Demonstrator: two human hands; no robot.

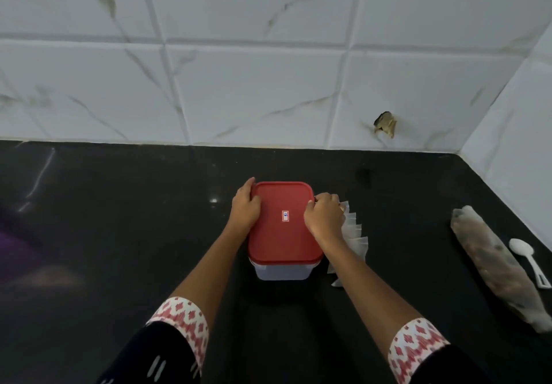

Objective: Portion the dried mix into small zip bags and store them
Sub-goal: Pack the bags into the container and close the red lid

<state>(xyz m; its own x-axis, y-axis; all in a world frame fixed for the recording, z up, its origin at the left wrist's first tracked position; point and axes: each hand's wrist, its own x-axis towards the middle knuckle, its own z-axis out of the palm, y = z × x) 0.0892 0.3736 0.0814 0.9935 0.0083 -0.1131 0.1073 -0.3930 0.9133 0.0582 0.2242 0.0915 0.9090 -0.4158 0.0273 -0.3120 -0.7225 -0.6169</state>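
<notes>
Container (282,271), one: translucent plastic box, rounded-rectangular, standing upright at the middle of the counter in front of you; long axis runs from you toward the wall. Lid (285,234), one: smooth red plastic with rounded corners and a small sticker at its centre, seated on the box. Your left hand (246,207) curls its fingers over the lid's far-left edge; your right hand (324,216) curls over the right edge, knuckles up; both grip the lid. Zip bags (357,235): thin, clear, flat, fanned in an overlapping row just right of the box, partly under your right wrist; exact count unclear. Mix bag (493,267), one: long crinkled clear sack of brown dried pieces, lying flat well to the right; long axis slants from far-left to near-right. Spoon (528,261), one: white plastic, beside the mix bag, bowl toward the wall. Counter (119,219): black polished stone, glossy. Wall (254,90): white marble-veined tiles; one chipped hole (385,125). Sleeves: two, dark with red-and-white patterned cuffs.
</notes>
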